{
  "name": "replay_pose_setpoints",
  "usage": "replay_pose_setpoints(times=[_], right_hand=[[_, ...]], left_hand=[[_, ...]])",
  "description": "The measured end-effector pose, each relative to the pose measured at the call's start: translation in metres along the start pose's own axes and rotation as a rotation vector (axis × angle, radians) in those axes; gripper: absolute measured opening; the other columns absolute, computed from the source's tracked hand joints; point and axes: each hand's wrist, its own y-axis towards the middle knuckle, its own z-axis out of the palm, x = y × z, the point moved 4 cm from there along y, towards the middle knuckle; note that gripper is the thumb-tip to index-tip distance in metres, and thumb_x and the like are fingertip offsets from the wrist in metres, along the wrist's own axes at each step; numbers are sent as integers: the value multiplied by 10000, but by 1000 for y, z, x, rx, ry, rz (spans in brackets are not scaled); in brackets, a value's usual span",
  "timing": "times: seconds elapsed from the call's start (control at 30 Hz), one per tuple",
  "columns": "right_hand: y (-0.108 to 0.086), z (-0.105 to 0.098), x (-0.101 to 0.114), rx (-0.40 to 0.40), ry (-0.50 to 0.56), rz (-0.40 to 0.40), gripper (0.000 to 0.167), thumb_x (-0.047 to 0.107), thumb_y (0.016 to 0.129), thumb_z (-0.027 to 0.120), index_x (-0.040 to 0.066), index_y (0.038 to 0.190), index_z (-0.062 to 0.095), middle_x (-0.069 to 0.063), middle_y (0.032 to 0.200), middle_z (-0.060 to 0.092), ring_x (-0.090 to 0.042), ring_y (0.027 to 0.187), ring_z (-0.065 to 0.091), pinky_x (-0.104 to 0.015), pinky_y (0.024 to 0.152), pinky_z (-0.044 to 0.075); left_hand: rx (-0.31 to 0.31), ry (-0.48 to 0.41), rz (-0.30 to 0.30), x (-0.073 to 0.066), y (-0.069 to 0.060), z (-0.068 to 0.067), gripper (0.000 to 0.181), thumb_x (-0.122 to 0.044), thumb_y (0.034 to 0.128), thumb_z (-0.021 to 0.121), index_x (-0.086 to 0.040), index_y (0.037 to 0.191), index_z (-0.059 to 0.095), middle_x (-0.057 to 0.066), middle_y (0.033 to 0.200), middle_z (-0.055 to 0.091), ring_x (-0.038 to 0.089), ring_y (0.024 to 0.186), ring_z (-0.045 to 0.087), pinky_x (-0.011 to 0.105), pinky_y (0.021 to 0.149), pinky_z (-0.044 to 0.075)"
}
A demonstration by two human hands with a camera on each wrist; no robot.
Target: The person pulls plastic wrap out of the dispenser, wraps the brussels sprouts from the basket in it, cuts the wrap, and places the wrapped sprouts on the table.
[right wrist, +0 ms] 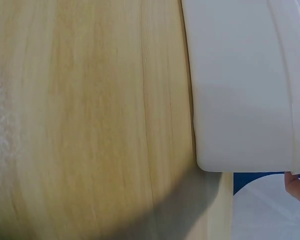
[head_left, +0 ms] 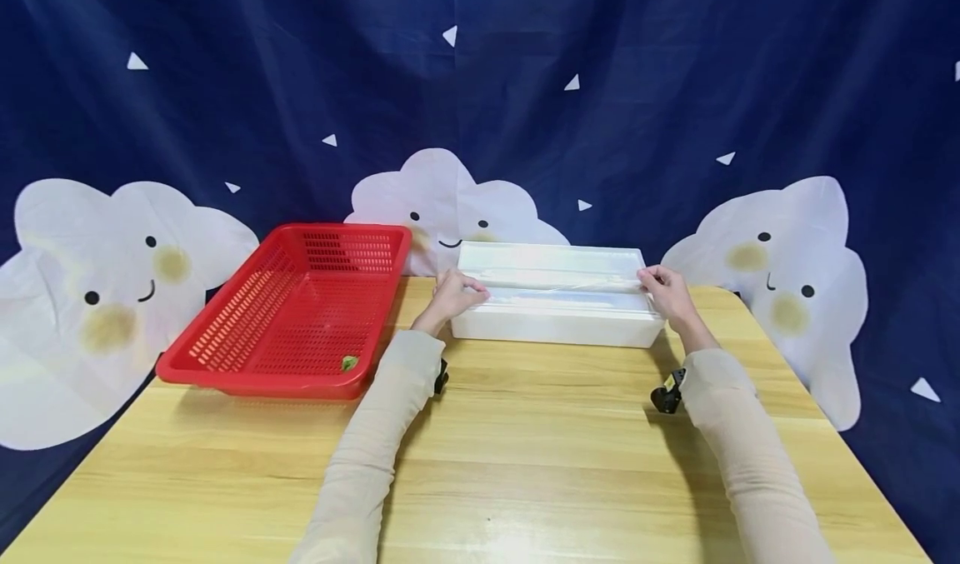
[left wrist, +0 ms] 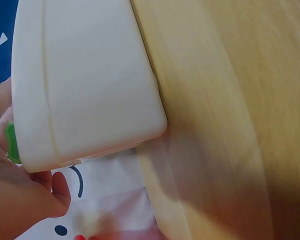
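A long white box (head_left: 555, 328) with a clear, shiny lid (head_left: 551, 257) rests near the table's back edge. My left hand (head_left: 452, 297) is at its left end, fingers bent over the top edge, gripping the lid there. At the right end, my right hand (head_left: 670, 299) pinches the lid's edge between thumb and fingers. In the left wrist view, a small green piece (left wrist: 12, 143) shows between the left hand and the box rim; its kind is unclear. Most of the right hand (right wrist: 298, 189) lies outside the right wrist view. The box's inside can hardly be made out.
To the left stands a red plastic basket (head_left: 174, 362) with slotted walls, a small green leaf (head_left: 349, 363) inside. The wooden table (head_left: 525, 456) extends toward me. Behind hangs a dark blue curtain (head_left: 510, 114) with cloud faces.
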Motion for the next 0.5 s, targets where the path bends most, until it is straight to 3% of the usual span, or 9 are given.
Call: replay_pose_setpoints(times=[0.5], right_hand=[[0,-1,-1,-4,-5,22,272,241,944,494,-27,912,525,132,682,504,-25,710,456,-136,653,348]], left_hand=[[24,69,-40,0,-2,-7,160,-209,809,677,-71,876,724,139,1132,531,322,1178,274,498,946,207]])
